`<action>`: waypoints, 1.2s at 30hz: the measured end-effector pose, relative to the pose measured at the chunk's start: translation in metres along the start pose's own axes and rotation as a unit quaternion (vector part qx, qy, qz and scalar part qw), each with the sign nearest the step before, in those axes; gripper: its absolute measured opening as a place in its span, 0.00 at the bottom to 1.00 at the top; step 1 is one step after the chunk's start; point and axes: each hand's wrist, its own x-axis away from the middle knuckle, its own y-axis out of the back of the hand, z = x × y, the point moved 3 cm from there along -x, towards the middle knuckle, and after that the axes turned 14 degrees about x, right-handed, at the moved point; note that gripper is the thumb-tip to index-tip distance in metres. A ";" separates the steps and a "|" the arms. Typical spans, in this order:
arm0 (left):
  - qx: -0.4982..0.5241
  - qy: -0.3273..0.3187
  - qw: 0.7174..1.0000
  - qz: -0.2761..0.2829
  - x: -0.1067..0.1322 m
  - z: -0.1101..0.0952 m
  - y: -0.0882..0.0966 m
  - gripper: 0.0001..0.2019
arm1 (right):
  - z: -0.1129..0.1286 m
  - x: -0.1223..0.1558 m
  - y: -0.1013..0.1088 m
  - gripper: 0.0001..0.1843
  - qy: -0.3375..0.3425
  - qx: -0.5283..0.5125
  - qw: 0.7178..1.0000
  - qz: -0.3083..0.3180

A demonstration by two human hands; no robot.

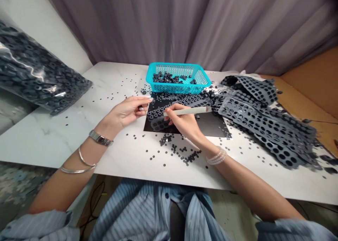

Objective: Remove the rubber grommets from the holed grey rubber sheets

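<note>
My right hand (182, 121) is closed round a pale stick-like tool (194, 111), held like a pen over a grey foam strip of rings (169, 109) lying on a black mat (211, 126). My left hand (130, 111) rests at the mat's left edge with its fingertips pinched together at the strip's left end. What the fingertips hold is too small to make out. Small black punched discs (182, 153) lie scattered on the white table (79, 128) in front of both hands.
A turquoise basket (202, 77) holding dark rings stands behind the mat. A heap of punched-out grey foam sheets (266, 125) covers the table's right side. A clear bag full of dark rings (34, 75) lies at the left. A grey curtain hangs behind.
</note>
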 end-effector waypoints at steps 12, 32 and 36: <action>0.199 0.138 0.970 0.014 -0.003 0.016 -0.002 0.05 | -0.011 -0.008 0.008 0.13 -0.041 -0.069 0.996 -0.033; -0.335 -0.178 0.925 -0.027 -0.097 -0.064 -0.058 0.37 | -0.017 -0.011 0.037 0.13 -0.005 -0.035 0.998 -0.056; -0.526 -0.202 0.826 0.018 -0.041 -0.041 -0.042 0.24 | -0.024 -0.018 0.051 0.12 -0.038 -0.078 0.991 -0.105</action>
